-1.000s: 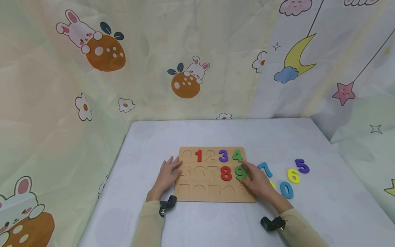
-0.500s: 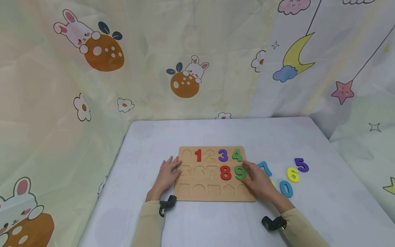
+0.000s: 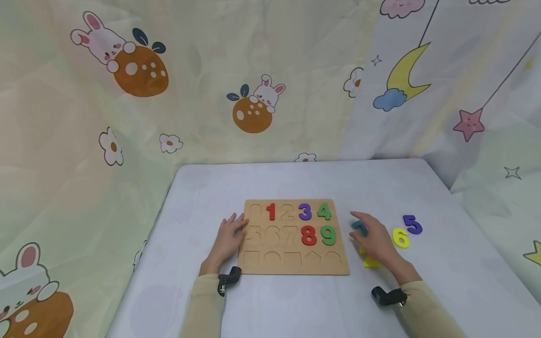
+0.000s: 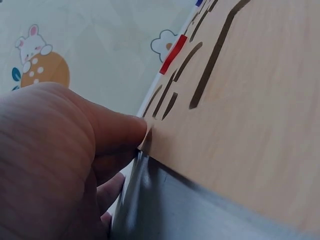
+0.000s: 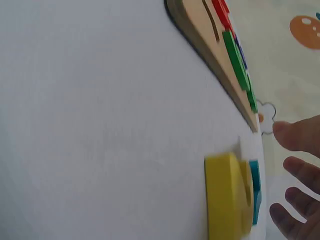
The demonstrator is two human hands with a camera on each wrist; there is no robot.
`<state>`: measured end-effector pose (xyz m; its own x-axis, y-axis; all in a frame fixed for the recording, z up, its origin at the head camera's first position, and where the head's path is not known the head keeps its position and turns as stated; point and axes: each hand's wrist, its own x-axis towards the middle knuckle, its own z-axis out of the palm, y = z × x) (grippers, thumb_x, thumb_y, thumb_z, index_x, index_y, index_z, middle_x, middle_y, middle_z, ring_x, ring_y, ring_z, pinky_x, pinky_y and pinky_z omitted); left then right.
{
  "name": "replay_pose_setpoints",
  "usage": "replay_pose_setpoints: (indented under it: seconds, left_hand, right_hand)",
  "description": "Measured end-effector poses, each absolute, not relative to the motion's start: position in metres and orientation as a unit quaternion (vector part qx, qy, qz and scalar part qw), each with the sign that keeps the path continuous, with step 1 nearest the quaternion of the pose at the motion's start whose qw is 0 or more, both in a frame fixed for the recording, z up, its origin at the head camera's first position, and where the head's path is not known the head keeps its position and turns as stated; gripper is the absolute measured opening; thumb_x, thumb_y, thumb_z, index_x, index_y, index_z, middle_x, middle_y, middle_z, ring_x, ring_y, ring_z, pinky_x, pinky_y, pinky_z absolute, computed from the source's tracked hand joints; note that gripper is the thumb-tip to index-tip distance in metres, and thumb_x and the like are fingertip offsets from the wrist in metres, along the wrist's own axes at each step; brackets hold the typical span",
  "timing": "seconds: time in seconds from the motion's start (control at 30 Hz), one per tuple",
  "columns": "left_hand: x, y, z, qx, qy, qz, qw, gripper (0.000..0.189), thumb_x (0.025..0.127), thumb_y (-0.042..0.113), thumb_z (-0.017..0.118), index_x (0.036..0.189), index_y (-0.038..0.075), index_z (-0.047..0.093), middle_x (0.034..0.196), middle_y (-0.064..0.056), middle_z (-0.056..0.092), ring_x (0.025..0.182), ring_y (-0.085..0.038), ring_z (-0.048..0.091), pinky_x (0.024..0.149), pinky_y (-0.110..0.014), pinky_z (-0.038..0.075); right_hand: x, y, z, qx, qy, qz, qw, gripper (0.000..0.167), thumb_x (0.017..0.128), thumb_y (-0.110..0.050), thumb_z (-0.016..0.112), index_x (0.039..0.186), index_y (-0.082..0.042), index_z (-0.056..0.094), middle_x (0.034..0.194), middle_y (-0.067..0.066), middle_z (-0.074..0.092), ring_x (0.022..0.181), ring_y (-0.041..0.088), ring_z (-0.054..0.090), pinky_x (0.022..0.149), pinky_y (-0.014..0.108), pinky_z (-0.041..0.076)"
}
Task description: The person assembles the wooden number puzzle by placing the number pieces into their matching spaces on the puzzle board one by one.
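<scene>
My left hand (image 3: 228,238) lies at the left edge of a wooden number puzzle board (image 3: 274,265). Its fingers are fairly straight, and in the left wrist view the thumb (image 4: 120,131) touches the board near a corner. Right of the board, my right hand (image 3: 375,241) hovers with thumb and fingers apart around a blue number 7 (image 3: 359,227). In the right wrist view the fingers are spread, clear of the blue piece (image 5: 255,192). A yellow number piece (image 3: 370,262) sits partly under this hand. The blue 0 is hidden from the head view.
Set on the board are a red 1 (image 3: 271,211), purple 3 (image 3: 305,211), green 4 (image 3: 324,211), red 8 (image 3: 309,235) and green 9 (image 3: 328,235). A yellow 6 (image 3: 400,238) and purple 5 (image 3: 412,225) lie farther right on the white table (image 3: 287,310).
My right hand has left the green 9 at the board's right side and moved right, over the blue 7. More of the yellow piece now shows. The left hand stays put.
</scene>
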<state>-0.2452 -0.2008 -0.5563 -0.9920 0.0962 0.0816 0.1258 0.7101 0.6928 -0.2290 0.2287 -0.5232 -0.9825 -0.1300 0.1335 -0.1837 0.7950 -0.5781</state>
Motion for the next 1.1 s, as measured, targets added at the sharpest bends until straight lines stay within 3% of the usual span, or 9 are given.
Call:
replay_pose_setpoints:
  seconds: [0.3,0.77,0.93,1.1]
  left_hand:
    - [-0.243,-0.201,-0.554,-0.061,-0.922,-0.380,0.028,0.037,0.094,0.009,0.060,0.132,0.006,0.061,0.149,-0.006,0.045,0.146,-0.029,0.026,0.123,-0.046,0.006]
    - [-0.243,-0.199,-0.553,-0.060,-0.925,-0.374,0.035,0.038,0.094,0.009,0.059,0.131,0.005,0.062,0.148,-0.007,0.047,0.146,-0.030,0.027,0.123,-0.046,0.007]
    - [-0.243,-0.199,-0.553,-0.059,-0.925,-0.373,0.033,0.038,0.094,0.010,0.060,0.131,0.005,0.062,0.148,-0.006,0.047,0.146,-0.030,0.027,0.123,-0.046,0.007]
    - [-0.243,-0.198,-0.554,-0.051,-0.928,-0.368,0.028,0.038,0.094,0.013,0.060,0.132,0.006,0.061,0.149,-0.006,0.046,0.146,-0.029,0.027,0.123,-0.046,0.007]
  right_hand:
    - [-0.233,0.251,-0.530,0.061,-0.947,0.316,0.004,0.063,0.090,-0.018,0.069,0.147,-0.010,0.042,0.142,0.023,0.046,0.108,0.043,0.059,0.085,0.055,0.056]
    - [-0.231,0.257,-0.530,0.086,-0.944,0.317,-0.040,0.075,0.085,-0.010,0.074,0.149,-0.010,0.036,0.146,0.023,0.039,0.111,0.044,0.055,0.086,0.054,0.056]
    - [-0.232,0.260,-0.531,0.086,-0.943,0.318,-0.040,0.076,0.084,-0.009,0.074,0.149,-0.009,0.036,0.138,0.022,0.045,0.105,0.036,0.057,0.083,0.049,0.058]
    - [-0.234,0.261,-0.533,0.079,-0.943,0.320,-0.050,0.075,0.084,-0.011,0.075,0.149,-0.009,0.037,0.111,0.015,0.057,0.088,0.025,0.055,0.069,0.032,0.055]
